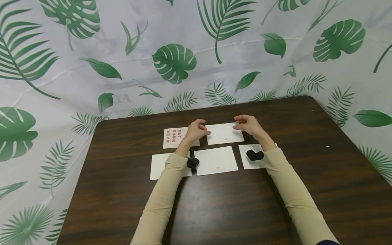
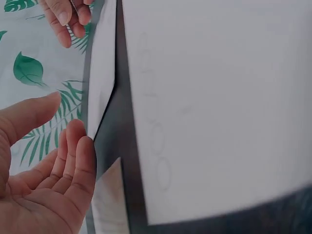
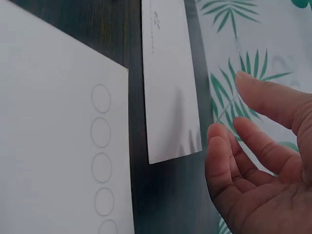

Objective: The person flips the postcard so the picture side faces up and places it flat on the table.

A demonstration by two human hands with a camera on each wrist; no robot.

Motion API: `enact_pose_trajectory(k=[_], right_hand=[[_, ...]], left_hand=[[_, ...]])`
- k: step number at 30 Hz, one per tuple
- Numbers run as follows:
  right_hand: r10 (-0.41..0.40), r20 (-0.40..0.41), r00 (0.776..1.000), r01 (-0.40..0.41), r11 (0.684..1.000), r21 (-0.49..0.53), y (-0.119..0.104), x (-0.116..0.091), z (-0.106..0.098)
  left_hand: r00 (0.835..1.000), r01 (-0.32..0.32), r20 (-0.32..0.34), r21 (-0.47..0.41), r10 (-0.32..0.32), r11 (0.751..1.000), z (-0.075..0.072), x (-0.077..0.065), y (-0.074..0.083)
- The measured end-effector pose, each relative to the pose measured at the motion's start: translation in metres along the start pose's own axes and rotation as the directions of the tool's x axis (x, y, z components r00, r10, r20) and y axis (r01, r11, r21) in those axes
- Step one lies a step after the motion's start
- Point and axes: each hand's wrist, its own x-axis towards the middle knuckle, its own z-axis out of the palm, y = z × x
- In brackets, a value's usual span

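Note:
A white postcard [image 1: 225,133] lies in the back row on the table, with small print near its front edge. At its left edge is my left hand [image 1: 195,132], over part of a card printed with red characters [image 1: 174,137]. My right hand [image 1: 248,125] is by the same postcard's back right corner. In the left wrist view the left hand [image 2: 53,180] has its thumb apart from its fingers, with nothing between them. The right wrist view likewise shows the right hand [image 3: 258,156] with a gap between thumb and fingertips, beside the postcard [image 3: 170,97].
Closer to me lies a row of white cards: a left one [image 1: 157,166], a middle one [image 1: 215,161] and a right one [image 1: 245,156]. Black wrist devices overlap the outer two. The brown table [image 1: 122,204] meets a leaf-print cloth [image 1: 134,81] at the back.

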Motion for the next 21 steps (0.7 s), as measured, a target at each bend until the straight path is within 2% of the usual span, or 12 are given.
enact_pose_trajectory(k=[6, 11, 16, 21], right_hand=[[0.018, -0.030, 0.999, -0.017, 1.000, 0.007, 0.003, 0.003, -0.001], [0.028, -0.022, 0.999, -0.029, 0.999, -0.041, 0.006, 0.007, 0.001], [0.032, -0.001, 0.999, -0.032, 0.996, -0.083, 0.009, 0.007, 0.003], [0.017, 0.004, 1.000, -0.016, 0.993, -0.115, 0.011, 0.009, 0.003]], left_hand=[[0.999, 0.038, -0.025, 0.046, -0.036, 0.998, 0.004, 0.000, 0.000], [0.997, 0.065, -0.050, 0.062, -0.062, 0.996, 0.005, 0.001, -0.001], [0.996, 0.070, -0.057, 0.076, -0.065, 0.995, 0.007, 0.002, -0.001], [0.996, 0.072, -0.064, 0.147, -0.063, 0.986, 0.009, 0.006, 0.002]])
